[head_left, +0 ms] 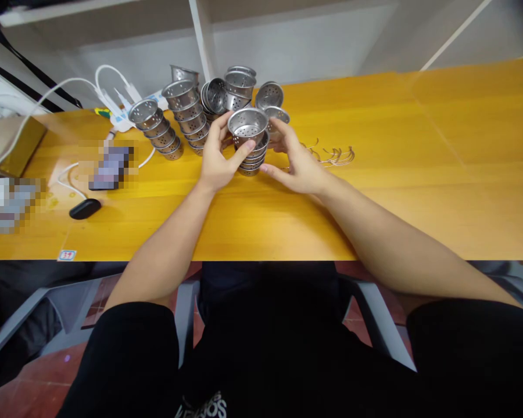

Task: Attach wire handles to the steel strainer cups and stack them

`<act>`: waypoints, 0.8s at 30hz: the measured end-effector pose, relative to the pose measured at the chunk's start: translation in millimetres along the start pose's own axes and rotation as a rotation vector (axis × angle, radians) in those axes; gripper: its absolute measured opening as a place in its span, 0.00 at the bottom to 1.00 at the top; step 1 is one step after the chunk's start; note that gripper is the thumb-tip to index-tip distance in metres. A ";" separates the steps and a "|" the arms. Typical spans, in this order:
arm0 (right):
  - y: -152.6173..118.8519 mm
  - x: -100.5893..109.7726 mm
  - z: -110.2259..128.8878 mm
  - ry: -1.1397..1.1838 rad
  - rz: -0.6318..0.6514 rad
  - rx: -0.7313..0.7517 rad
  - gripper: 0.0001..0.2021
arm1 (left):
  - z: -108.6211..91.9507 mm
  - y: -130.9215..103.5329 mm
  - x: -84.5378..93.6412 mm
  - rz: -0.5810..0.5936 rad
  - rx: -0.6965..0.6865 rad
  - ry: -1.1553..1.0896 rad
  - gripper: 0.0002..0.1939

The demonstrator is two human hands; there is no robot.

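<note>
Left hand (pixel 220 158) has the top perforated metal cup (pixel 247 129), thumb on the near wall, fingers round its left side. Cup is mouth-up at the head of the front stack (pixel 251 165), near the middle of the wooden surface (pixel 279 223). Can't tell if it's fully seated.

Right hand (pixel 300 159) is curled at the stack's right side, thumb well apart from fingers, thumb tip by the lower cups. Can't tell if it's gripping.

Behind and left: a tall leaning stack (pixel 190 119), then a shorter leaning stack (pixel 160 132) further left. More loose and nested cups (pixel 239 87) directly behind the hands. Thin curved wires (pixel 337 157) lie right of the right hand.

Far left: power strip (pixel 124 121) with white cables (pixel 65 82), pixelated phone (pixel 111 168), black oval device (pixel 85 209). Label "39" (pixel 67 255) at the near edge.
</note>
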State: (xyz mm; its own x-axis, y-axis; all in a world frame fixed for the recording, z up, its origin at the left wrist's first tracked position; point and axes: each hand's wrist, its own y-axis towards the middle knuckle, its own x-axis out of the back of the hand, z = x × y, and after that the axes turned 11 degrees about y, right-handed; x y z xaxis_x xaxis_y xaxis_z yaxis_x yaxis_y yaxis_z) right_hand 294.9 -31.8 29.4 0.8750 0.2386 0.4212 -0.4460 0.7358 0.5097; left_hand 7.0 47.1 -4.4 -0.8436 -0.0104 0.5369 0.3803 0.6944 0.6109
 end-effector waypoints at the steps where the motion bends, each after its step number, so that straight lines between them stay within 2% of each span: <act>1: 0.0 0.5 1.1 -0.009 -0.007 -0.003 0.66 | -4.4 -0.5 0.0 0.012 -0.001 -0.001 0.63; 4: -0.8 3.9 5.9 -0.040 -0.042 -0.014 0.61 | -6.2 -0.7 -3.6 0.030 -0.011 -0.013 0.62; 11: -0.8 5.4 14.0 -0.090 -0.044 0.036 0.52 | 10.5 -1.7 -15.9 -0.004 -0.046 -0.026 0.56; 18: -1.6 1.9 9.6 -0.111 -0.035 0.098 0.48 | -7.1 -2.5 -15.0 0.032 -0.009 -0.045 0.54; 21: -1.2 0.6 7.6 -0.092 -0.031 0.109 0.46 | -7.7 -4.2 -15.3 0.075 0.002 -0.086 0.56; 24: -0.3 1.0 5.6 -0.073 -0.022 0.097 0.45 | -3.4 -7.6 -17.9 0.163 0.014 -0.132 0.65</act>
State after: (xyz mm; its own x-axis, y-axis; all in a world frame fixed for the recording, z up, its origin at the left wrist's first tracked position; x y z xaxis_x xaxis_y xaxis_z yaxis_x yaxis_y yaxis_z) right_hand 294.8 -35.3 33.9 0.8703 0.1734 0.4609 -0.4459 0.6748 0.5881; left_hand 20.5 39.6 -16.7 -0.8142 0.1962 0.5463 0.5110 0.6888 0.5142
